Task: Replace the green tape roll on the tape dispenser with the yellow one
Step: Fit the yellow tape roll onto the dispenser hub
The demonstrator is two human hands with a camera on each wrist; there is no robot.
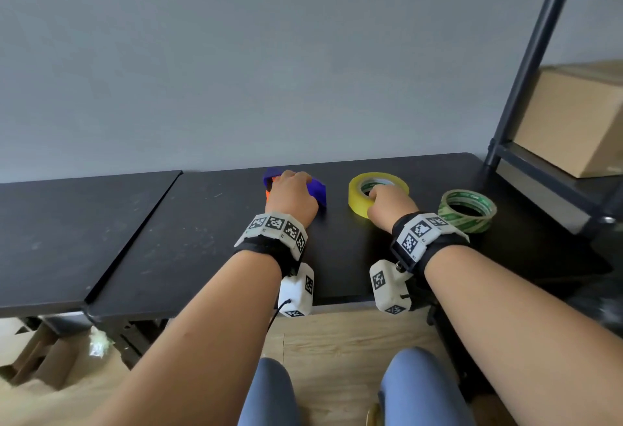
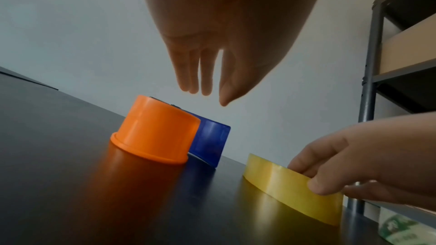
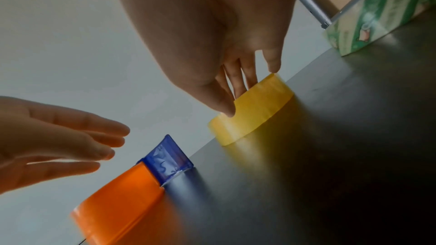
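The tape dispenser lies on the black table; its orange hub carries no roll and a blue body sits behind it. My left hand hovers just above it with straight fingers, touching nothing. The yellow tape roll lies flat to the dispenser's right. My right hand pinches its near wall, fingers inside the core and thumb outside. The green tape roll lies flat further right, off the dispenser.
The black table meets a second black tabletop at a seam on the left. A grey wall runs behind. A dark metal shelf holding a cardboard box stands at the right, close to the green roll.
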